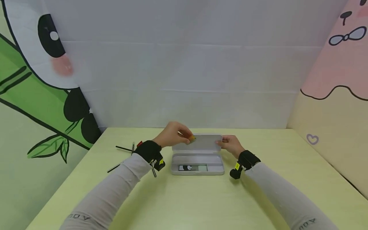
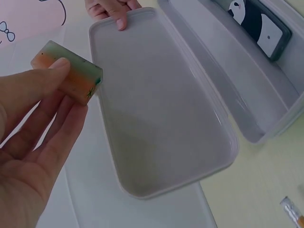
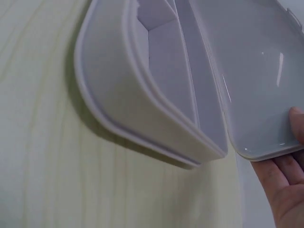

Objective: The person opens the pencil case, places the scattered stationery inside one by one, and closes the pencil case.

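A grey plastic pencil case (image 1: 197,166) stands open on the yellow-green table (image 1: 201,201), its lid (image 1: 201,142) raised upright. My left hand (image 1: 173,134) pinches a small orange-and-green eraser block (image 2: 67,78) in front of the lid's left part (image 2: 156,109). My right hand (image 1: 231,144) holds the lid's right edge with thumb and fingers (image 2: 114,8); its fingertips (image 3: 285,185) show under the lid's corner (image 3: 256,95). Inside the case's base (image 2: 247,80) lies a flat item with a panda picture (image 1: 192,167).
Several dark pens and a red-tipped item (image 1: 126,153) lie on the table left of my left wrist. Cartoon-printed fabric walls enclose the table on the left, back and right.
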`<state>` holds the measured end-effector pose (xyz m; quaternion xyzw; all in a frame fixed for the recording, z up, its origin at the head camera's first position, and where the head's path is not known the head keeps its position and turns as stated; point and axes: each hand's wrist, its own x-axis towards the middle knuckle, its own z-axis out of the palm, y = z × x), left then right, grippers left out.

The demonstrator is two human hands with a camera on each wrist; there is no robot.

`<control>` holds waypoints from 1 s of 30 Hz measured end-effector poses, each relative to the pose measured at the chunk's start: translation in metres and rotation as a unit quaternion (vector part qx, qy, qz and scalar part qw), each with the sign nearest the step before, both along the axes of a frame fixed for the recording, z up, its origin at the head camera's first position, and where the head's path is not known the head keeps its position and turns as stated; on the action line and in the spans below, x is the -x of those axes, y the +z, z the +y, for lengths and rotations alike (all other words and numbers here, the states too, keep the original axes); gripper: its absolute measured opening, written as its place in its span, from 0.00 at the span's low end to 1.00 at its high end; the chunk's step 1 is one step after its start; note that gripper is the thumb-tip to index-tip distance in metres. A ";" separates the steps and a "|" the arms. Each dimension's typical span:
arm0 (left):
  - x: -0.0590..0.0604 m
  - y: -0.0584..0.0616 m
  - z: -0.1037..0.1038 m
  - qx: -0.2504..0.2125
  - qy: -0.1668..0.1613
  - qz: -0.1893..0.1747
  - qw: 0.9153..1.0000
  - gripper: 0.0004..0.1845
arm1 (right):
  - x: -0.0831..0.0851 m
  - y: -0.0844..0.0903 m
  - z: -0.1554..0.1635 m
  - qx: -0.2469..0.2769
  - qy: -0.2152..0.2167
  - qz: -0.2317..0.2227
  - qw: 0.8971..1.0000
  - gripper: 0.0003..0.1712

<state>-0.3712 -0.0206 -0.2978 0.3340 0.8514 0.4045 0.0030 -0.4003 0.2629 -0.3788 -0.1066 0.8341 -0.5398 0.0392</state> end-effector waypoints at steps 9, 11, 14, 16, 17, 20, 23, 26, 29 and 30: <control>0.002 -0.018 0.031 0.041 0.002 -0.028 0.999 0.12 | 0.003 -0.002 -0.009 0.006 0.014 -0.003 1.000 0.22; 0.003 -0.022 0.039 0.053 -0.004 -0.020 0.998 0.12 | 0.004 -0.002 -0.009 0.006 0.017 -0.002 1.000 0.22; 0.004 -0.026 0.050 0.071 -0.019 -0.005 0.997 0.11 | 0.006 -0.002 -0.008 0.000 0.015 -0.002 1.000 0.22; 0.005 -0.027 0.057 0.083 -0.028 -0.002 0.996 0.11 | 0.008 -0.002 -0.008 -0.002 0.012 -0.003 1.000 0.22; 0.005 -0.028 0.060 0.090 -0.030 -0.004 0.995 0.11 | 0.008 -0.002 -0.007 -0.002 0.012 -0.002 1.000 0.22; 0.005 -0.030 0.070 0.105 -0.037 -0.011 0.994 0.10 | 0.009 -0.001 -0.007 -0.007 0.012 0.003 1.000 0.22; 0.003 -0.033 0.079 0.124 -0.042 -0.012 0.991 0.09 | 0.008 -0.002 -0.005 -0.009 0.012 0.005 1.000 0.21; 0.001 -0.039 0.087 0.145 -0.051 0.006 0.988 0.08 | 0.008 -0.003 -0.003 -0.005 0.017 0.003 1.000 0.20; 0.000 -0.044 0.094 0.162 -0.057 0.024 0.985 0.08 | 0.007 -0.006 -0.001 0.003 0.024 0.005 1.000 0.20; 0.000 -0.046 0.096 0.165 -0.058 0.028 0.984 0.08 | 0.006 -0.006 0.000 0.004 0.027 0.007 1.000 0.20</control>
